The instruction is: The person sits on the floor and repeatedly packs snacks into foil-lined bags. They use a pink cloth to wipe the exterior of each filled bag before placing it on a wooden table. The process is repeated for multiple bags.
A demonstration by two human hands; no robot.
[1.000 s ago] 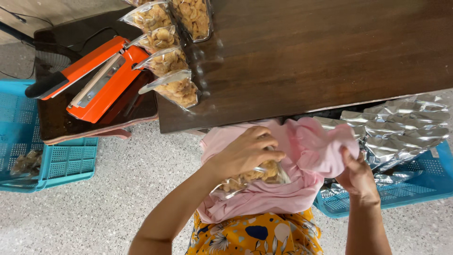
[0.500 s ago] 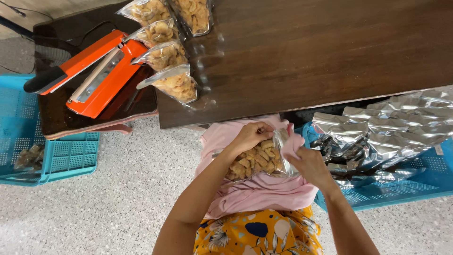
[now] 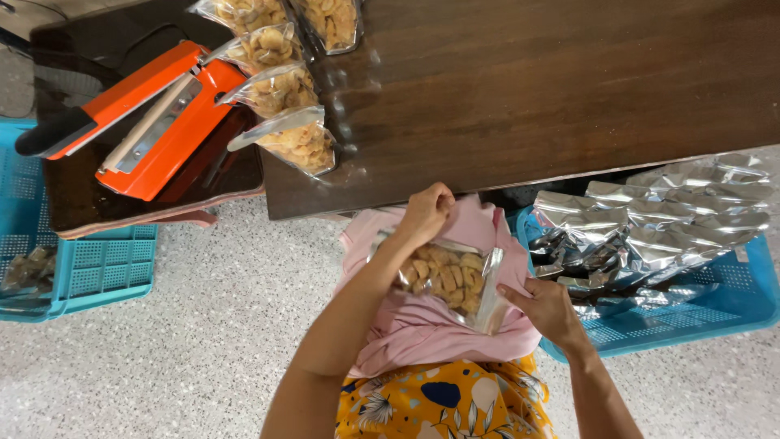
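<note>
While both hands work in the lap, a clear pouch of pale snack pieces (image 3: 445, 278) lies on the pink cloth (image 3: 422, 333) between them. The left hand (image 3: 426, 213) is curled closed at the pouch's far top corner, fingers folded over its edge; how much film it actually pinches is hidden under the knuckles. The right hand (image 3: 546, 309) grips the near right corner, thumb on top and the other fingers tucked beneath the silvery side strip, out of sight. Whether the pouch mouth is sealed cannot be made out.

Just beyond the left hand runs the edge of a dark wooden desk (image 3: 569, 89), whose far side is cut off by the frame. Further out and to the left of that hand, a row of filled pouches (image 3: 280, 89) lies along the desk's corner, the topmost ones clipped by the picture's edge. Left of those sits an orange heat sealer (image 3: 154, 122) on a lower dark board; the end of its black handle runs out of frame.

To the right of the right hand, a blue basket (image 3: 691, 313) holds a heap of crumpled silver bags (image 3: 658, 219), partly tucked under the desk. Far to the left, a second blue basket (image 3: 89, 272) holds something brownish, too blurred to name. Both forearms leave the frame at the bottom.
</note>
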